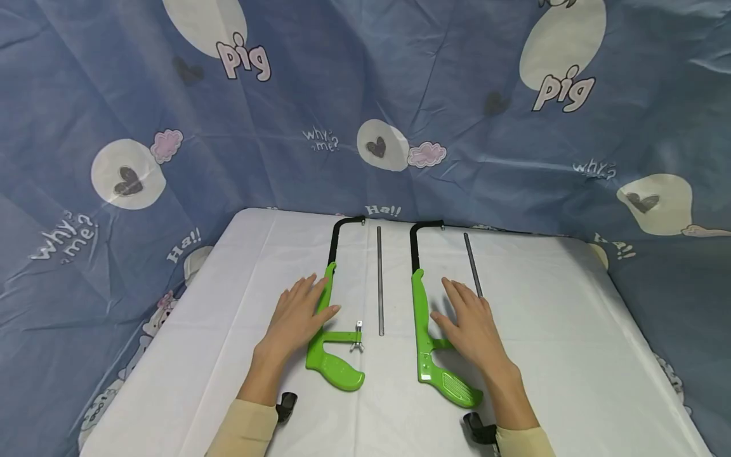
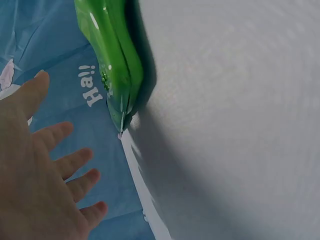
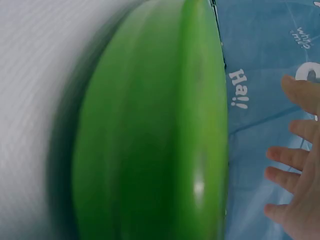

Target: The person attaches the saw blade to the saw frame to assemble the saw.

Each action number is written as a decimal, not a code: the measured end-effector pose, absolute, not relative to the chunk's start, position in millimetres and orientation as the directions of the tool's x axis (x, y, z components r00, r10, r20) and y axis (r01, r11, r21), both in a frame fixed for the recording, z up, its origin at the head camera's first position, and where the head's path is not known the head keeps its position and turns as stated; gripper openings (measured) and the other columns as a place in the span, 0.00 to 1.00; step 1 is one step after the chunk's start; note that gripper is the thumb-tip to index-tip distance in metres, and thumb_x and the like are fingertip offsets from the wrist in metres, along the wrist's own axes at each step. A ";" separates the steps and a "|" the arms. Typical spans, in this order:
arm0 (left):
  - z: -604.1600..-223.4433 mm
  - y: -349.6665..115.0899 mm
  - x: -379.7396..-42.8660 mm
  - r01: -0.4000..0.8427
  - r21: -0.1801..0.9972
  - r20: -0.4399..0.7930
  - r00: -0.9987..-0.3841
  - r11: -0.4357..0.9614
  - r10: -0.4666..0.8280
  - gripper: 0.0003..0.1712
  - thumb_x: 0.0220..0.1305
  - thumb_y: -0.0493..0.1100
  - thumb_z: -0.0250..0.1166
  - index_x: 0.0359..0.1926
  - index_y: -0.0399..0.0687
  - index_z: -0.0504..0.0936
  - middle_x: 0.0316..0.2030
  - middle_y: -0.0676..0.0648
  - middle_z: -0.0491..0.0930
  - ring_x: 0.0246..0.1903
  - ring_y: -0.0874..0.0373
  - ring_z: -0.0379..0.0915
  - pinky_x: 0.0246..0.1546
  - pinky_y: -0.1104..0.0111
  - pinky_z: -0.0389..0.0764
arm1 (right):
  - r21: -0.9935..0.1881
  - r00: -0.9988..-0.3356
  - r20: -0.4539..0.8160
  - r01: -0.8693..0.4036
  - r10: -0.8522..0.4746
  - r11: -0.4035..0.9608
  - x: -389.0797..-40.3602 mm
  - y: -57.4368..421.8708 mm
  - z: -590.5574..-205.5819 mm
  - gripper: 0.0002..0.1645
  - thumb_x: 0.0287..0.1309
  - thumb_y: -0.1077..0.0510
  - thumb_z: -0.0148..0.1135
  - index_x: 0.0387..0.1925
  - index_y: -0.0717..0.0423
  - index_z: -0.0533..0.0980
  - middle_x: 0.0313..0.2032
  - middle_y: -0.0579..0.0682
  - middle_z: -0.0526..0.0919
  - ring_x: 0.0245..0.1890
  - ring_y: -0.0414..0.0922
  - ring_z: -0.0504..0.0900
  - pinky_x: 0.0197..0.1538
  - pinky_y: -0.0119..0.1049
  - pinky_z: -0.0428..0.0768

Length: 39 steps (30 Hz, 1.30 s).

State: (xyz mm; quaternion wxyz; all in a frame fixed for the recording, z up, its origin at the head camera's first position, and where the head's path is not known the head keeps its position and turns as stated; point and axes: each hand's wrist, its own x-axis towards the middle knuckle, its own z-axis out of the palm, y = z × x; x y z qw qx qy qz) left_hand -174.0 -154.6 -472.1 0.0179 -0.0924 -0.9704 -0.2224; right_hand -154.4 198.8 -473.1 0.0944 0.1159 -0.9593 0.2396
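Two hacksaw frames with green handles and black bent bows lie side by side on the white table. Over the left hacksaw frame [image 1: 337, 369] hovers my left hand [image 1: 294, 317], palm down with fingers spread; it hides part of the green body. A wing nut [image 1: 356, 346] sits on that frame's cross arm. My right hand [image 1: 474, 330], also spread, is over the right side of the right hacksaw frame [image 1: 423, 317] and covers its cross arm's end. Green handles [image 2: 117, 55] fill much of both wrist views. Neither hand grips anything.
A slim dark grey rod [image 1: 380, 279] lies between the two frames. Another grey rod [image 1: 473, 263] lies right of the right frame, its near end behind my fingers. The white table [image 1: 571, 355] ends at a blue printed cloth [image 1: 480, 190] hanging behind it.
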 end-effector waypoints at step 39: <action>-467.7 -149.2 -168.8 0.091 0.419 0.003 -0.995 0.903 0.099 0.39 0.65 0.55 0.65 0.73 0.48 0.65 0.61 0.37 0.72 0.60 0.42 0.70 0.59 0.49 0.73 | -0.515 -0.973 0.102 -0.230 -0.208 0.826 -153.9 145.2 -474.0 0.39 0.65 0.39 0.59 0.72 0.47 0.64 0.63 0.56 0.75 0.63 0.57 0.73 0.65 0.57 0.69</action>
